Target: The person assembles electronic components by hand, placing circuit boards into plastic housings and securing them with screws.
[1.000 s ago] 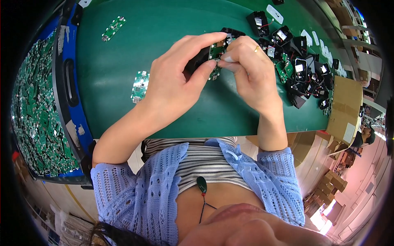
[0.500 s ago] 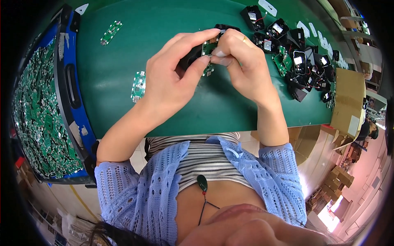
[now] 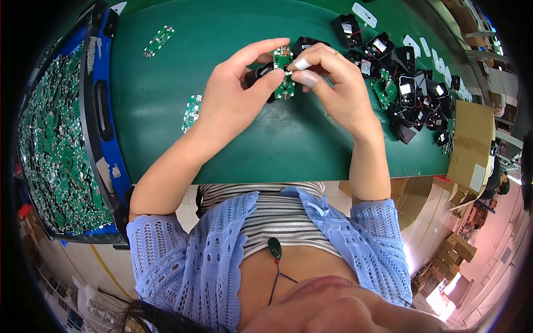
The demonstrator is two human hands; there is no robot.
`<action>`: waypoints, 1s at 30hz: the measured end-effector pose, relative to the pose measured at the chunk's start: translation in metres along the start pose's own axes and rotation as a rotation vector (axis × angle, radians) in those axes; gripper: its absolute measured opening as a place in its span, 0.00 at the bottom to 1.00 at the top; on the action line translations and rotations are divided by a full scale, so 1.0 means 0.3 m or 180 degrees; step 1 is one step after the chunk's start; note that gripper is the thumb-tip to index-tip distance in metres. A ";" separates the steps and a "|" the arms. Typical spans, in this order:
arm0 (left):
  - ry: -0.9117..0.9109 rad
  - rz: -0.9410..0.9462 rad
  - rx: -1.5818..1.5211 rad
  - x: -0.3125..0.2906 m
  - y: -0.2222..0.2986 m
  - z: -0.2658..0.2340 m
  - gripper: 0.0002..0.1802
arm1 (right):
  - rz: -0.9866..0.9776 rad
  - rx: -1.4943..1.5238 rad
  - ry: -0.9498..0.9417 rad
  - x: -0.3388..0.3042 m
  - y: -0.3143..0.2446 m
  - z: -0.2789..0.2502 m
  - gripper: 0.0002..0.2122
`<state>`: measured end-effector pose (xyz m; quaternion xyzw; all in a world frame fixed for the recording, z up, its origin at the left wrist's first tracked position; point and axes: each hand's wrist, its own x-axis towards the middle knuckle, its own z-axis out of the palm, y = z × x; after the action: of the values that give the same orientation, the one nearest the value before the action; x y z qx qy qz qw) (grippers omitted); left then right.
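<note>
A narrow green circuit board stands roughly upright in the picture between my hands, above the table. My left hand is closed on it, with the thumb pressed over its left side. Behind that thumb shows part of a black plastic housing, mostly covered by my fingers. The thumb and index finger of my right hand pinch together at the middle of the board's right edge, beside a small whitish part. Whatever is between those fingertips is too small to name. Another black housing lies just beyond my right fingers.
One loose circuit board lies beside my left forearm, another farther back on the green table. A blue-framed bin full of boards stands left. Several wired black housings crowd the right, near a cardboard box.
The board has turned to show more of its green face, and my left fingers have opened away from its top. My right fingertips have shifted slightly right, still pinched at its edge.
</note>
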<state>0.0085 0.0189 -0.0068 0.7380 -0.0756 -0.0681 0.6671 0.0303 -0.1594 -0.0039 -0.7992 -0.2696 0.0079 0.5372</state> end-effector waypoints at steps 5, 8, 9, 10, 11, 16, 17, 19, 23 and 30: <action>0.0000 0.0026 -0.0057 -0.003 0.007 -0.003 0.21 | 0.0202 0.0114 0.0129 -0.002 -0.014 0.005 0.04; 0.0010 0.0023 -0.0037 -0.001 0.011 0.001 0.21 | -0.0309 -0.0429 0.0203 -0.004 -0.008 -0.005 0.05; 0.0029 0.0018 -0.0045 -0.001 0.011 -0.001 0.21 | -0.0314 -0.0422 0.0191 -0.003 -0.013 -0.004 0.05; 0.0041 0.0014 -0.0044 -0.002 0.011 -0.003 0.21 | -0.0399 -0.0584 0.0193 -0.003 -0.022 -0.003 0.05; 0.0104 0.0070 0.0062 -0.002 0.010 -0.004 0.21 | -0.0483 -0.0745 0.0195 -0.003 -0.026 -0.001 0.05; 0.0199 0.0189 0.0100 -0.010 0.010 0.007 0.21 | -0.0718 -0.0916 0.0299 -0.004 -0.024 0.008 0.06; 0.0245 0.0325 0.0191 -0.008 0.002 0.010 0.22 | -0.0771 -0.0942 0.0320 -0.004 -0.024 0.009 0.06; 0.0297 0.0458 0.0282 -0.007 -0.001 0.011 0.22 | -0.0803 -0.0975 0.0311 -0.003 -0.026 0.012 0.06; 0.0406 0.0475 0.0439 -0.007 0.003 0.011 0.20 | -0.0883 -0.1066 0.0359 -0.005 -0.029 0.017 0.07; 0.0383 0.0392 0.0632 -0.013 0.016 0.011 0.19 | -0.1134 -0.1614 0.0264 -0.006 -0.038 0.026 0.07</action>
<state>0.0039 0.0159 -0.0023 0.7971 -0.0870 0.0252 0.5970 0.0217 -0.1505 0.0022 -0.8475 -0.3767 -0.1864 0.3243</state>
